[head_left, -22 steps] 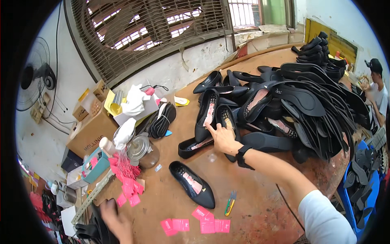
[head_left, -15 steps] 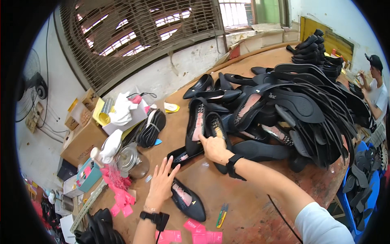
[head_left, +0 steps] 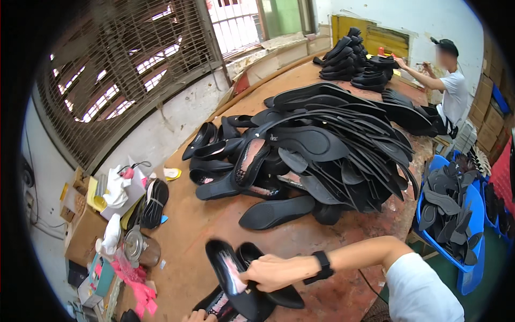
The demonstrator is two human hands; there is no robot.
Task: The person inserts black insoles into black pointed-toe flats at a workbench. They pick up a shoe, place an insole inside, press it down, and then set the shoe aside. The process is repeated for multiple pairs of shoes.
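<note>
My right hand [head_left: 276, 272] is closed on a pair of black pumps over the near part of the table. One black pump [head_left: 219, 256] with a pinkish insole lies under its fingertips; the second pump [head_left: 287, 296] sticks out beneath the hand. At the lower edge only the fingers of my left hand [head_left: 198, 316] show, bent against another black pump [head_left: 214, 301]. How firmly they hold it is cut off by the frame. Beyond my hands a large pile of black soles [head_left: 327, 147] rests beside several more black pumps [head_left: 206, 144].
A lidded glass jar [head_left: 144, 249], a bundle of black straps [head_left: 154, 204], pink ribbon [head_left: 140, 287] and a cardboard box [head_left: 85, 233] stand at the left. A blue bin [head_left: 461, 236] of soles is on the right. A co-worker [head_left: 453, 86] sits at the far end near stacked shoes [head_left: 340, 59].
My view has turned to the right. My right hand has drawn two pumps away from the pile toward me. My left hand has dropped to the lower edge, beside another pump.
</note>
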